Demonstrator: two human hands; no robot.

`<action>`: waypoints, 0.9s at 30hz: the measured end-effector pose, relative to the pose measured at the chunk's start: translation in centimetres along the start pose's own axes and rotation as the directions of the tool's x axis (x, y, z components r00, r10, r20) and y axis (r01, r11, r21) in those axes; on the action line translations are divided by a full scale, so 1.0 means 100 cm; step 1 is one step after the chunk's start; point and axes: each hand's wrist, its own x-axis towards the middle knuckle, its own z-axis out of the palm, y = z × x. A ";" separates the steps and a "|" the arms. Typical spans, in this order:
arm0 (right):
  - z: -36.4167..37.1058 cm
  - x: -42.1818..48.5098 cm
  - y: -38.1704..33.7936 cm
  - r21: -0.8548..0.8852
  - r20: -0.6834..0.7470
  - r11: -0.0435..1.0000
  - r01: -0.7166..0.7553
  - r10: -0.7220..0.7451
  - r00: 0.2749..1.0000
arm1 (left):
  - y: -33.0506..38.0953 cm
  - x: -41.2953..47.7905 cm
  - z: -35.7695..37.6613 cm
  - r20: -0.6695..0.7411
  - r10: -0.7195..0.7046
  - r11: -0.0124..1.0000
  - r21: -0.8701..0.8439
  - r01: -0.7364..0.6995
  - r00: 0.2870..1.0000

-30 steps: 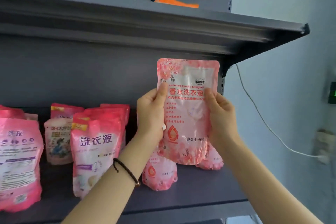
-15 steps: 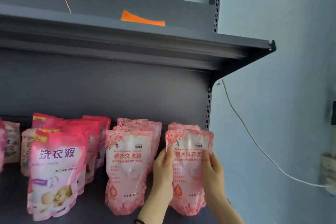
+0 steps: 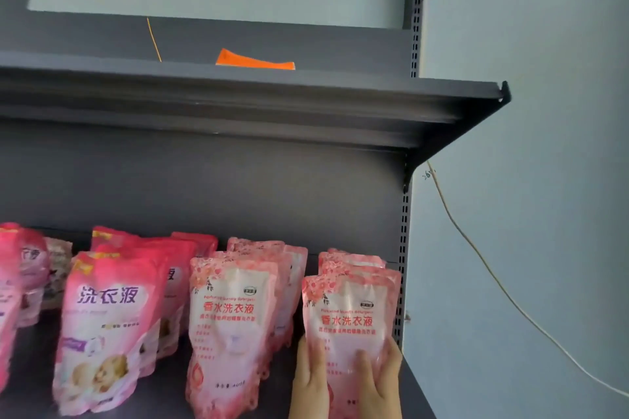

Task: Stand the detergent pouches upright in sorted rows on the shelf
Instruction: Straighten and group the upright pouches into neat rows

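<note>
A light pink floral detergent pouch (image 3: 347, 313) stands upright at the front of the rightmost row on the dark grey shelf (image 3: 37, 398). My left hand (image 3: 308, 381) grips its left edge and my right hand (image 3: 379, 381) grips its right side, thumb across the front. Two more pouches of this kind stand behind it. To the left is a second row of the same floral pouch (image 3: 228, 326). Further left stand darker pink pouches (image 3: 105, 326) in rows.
An upper shelf (image 3: 238, 95) overhangs the pouches, with an orange item (image 3: 252, 61) on it. The slotted upright post (image 3: 403, 248) and a blue wall (image 3: 527, 180) with a white cable (image 3: 493, 282) bound the right side. More pink pouches (image 3: 20, 275) sit at far left.
Both hands have brought the floral pouch down from mid-air onto the shelf, at the front of the rightmost row. The view has tilted upward.
</note>
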 end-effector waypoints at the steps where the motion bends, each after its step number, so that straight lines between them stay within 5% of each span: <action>1: -0.004 -0.004 -0.022 0.031 0.034 0.998 0.052 -0.053 0.998 | -0.001 -0.003 0.001 0.025 -0.007 0.999 -0.034 0.008 1.000; 4: -0.010 -0.017 -0.033 0.022 0.128 0.999 0.026 -0.029 0.991 | 0.007 -0.015 0.005 0.020 -0.062 0.996 -0.063 0.063 0.998; 15: -0.021 -0.029 -0.060 -0.026 0.085 0.999 -0.045 0.047 0.995 | 0.009 -0.013 -0.015 0.038 0.043 0.999 -0.027 -0.042 0.998; 20: -0.023 -0.037 -0.062 -0.052 0.124 0.990 0.133 -0.126 0.984 | 0.005 -0.024 -0.021 0.045 0.177 0.982 0.063 -0.180 0.983; 24: -0.019 -0.048 -0.058 -0.290 0.271 0.908 0.303 -0.225 0.936 | -0.004 -0.027 -0.018 0.084 0.208 0.973 0.090 -0.215 0.975; 27: -0.016 -0.047 -0.050 -0.408 0.241 0.846 0.344 -0.264 0.934 | -0.008 -0.026 -0.019 0.126 0.166 0.983 0.059 -0.174 0.978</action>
